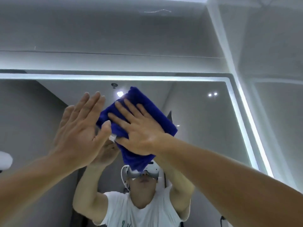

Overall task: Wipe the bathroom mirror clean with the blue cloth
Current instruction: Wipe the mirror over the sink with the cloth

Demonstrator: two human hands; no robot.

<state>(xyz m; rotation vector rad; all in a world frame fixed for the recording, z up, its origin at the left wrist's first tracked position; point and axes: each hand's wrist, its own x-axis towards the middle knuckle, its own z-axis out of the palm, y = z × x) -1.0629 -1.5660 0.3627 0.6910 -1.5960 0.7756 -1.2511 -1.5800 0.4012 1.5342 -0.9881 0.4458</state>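
A folded blue cloth (147, 112) lies flat against the upper part of the bathroom mirror (205, 128). My right hand (139, 128) presses it to the glass with spread, straight fingers. My left hand (82, 128) is raised just left of the cloth, its fingers straight and close together, its thumb near the cloth's left edge. Whether its palm touches the glass cannot be told. The mirror reflects a person in a white shirt with both arms raised.
A lit white strip (246, 120) frames the mirror along its top and right side. Grey wall tiles (114, 38) rise above it, and another tiled wall (278, 79) meets it at the right corner. A white object (5, 159) shows at the left edge.
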